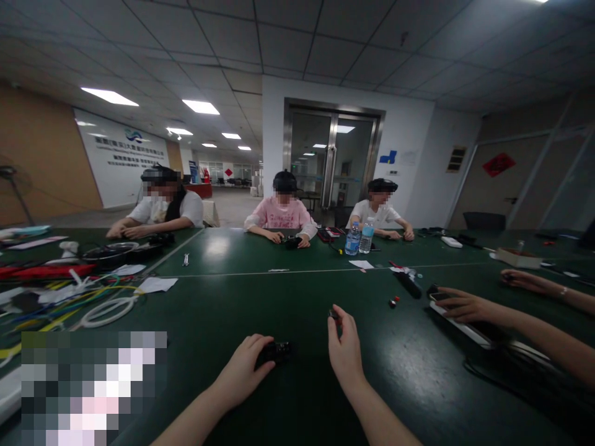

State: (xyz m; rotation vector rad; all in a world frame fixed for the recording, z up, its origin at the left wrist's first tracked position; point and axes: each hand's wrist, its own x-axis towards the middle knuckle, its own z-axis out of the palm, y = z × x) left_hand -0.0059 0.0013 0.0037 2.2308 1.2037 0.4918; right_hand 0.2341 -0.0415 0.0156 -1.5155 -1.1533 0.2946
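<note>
Your left hand (pixel 246 368), at the lower centre of the frame, had its fingers wrapped round the near end of the black device (pixel 281 351), leaving the far end jutting out to the right. Your right hand (pixel 344 352), just right of centre, pinched a small part (pixel 333 313) at the fingertips (too tiny and dark to identify). That pinch looked the weaker hold: a slight slip of the thumb could have dropped the part, and on so dark a worktop (pixel 297 303) it might have been hard to find. The device's uncovered end invited a different fault, since a knock there could have twisted it in your grasp; whether it rested on the worktop, I cannot tell. Right of centre, loose bits (pixel 394 302) risked being scattered by a wide sweep, and farther right a co-worker's hand (pixel 458 305) on a flat object (pixel 483 334) risked a bump.
</note>
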